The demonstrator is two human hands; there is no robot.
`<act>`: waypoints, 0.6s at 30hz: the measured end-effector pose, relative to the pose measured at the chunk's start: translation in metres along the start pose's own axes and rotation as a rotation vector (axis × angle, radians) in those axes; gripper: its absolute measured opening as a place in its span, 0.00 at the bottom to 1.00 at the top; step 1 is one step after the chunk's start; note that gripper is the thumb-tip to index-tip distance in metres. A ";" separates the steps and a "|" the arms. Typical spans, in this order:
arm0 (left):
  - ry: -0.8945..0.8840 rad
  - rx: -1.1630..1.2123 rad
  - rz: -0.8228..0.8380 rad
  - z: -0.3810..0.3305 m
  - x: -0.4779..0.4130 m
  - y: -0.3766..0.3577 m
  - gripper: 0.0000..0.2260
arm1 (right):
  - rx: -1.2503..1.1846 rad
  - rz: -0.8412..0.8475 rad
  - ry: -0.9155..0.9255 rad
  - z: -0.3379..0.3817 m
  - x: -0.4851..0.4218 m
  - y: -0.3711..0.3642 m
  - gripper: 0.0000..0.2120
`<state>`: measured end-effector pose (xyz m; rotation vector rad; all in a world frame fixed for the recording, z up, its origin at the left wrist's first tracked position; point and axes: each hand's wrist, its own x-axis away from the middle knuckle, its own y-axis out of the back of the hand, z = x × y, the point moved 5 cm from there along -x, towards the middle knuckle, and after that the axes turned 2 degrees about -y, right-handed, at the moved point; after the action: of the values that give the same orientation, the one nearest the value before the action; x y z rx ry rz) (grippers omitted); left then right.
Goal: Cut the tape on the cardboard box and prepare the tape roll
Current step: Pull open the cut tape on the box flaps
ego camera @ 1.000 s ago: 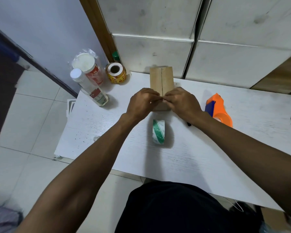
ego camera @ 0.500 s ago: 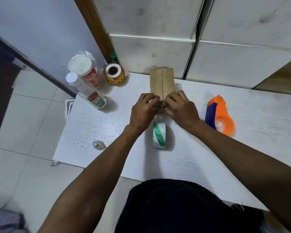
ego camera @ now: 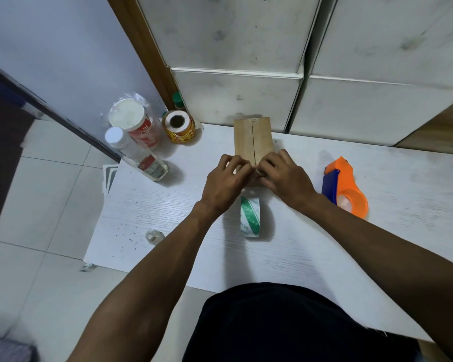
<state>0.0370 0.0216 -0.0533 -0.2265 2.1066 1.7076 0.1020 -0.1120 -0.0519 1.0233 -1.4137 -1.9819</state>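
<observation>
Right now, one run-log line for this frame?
hands: left, right on cardboard box near end | tape roll: untouched | orange dispenser: idle

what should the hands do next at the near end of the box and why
Probably keep both hands working the near edge of the cardboard box. The left hand and right hand meet fingertip to fingertip at its centre seam, apparently picking at tape there. The green-and-white tape roll and orange tape dispenser lie untouched, so they can wait.

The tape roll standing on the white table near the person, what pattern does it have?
The upright tape roll is white with diagonal green stripes, seen in the head view.
</observation>
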 end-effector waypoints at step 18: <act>0.235 0.270 -0.062 0.000 0.027 0.030 0.17 | -0.729 0.236 -0.455 0.008 0.046 0.011 0.09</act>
<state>0.0011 0.0320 -0.0380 -0.4234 2.4436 1.3989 0.0677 -0.1458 -0.0531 0.0845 -0.8104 -2.3420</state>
